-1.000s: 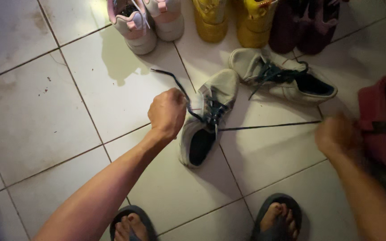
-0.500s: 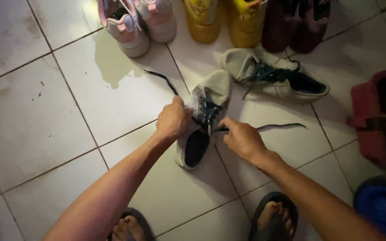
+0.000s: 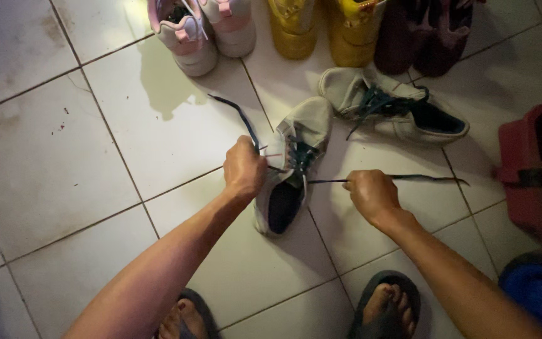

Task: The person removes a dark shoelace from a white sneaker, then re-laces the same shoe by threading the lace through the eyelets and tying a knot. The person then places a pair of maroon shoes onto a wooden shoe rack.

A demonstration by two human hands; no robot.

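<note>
Floor (image 3: 51, 163): glossy white square tiles, dark grout, dim light | grey canvas sneaker (image 3: 296, 157): lies mid-floor, dark lining | dark flat lace (image 3: 409, 178): drawn taut rightward | left hand (image 3: 244, 168): fisted on lace at sneaker's side | right hand (image 3: 371, 193): clenched round lace | matching sneaker (image 3: 396, 110) just beyond | red bucket (image 3: 515, 163) at right.

sneaker (image 3: 296, 157) – grey-white | lace (image 3: 409, 178) – dark blue | boots (image 3: 321, 28) – yellow | bucket (image 3: 534, 169) – red
</note>
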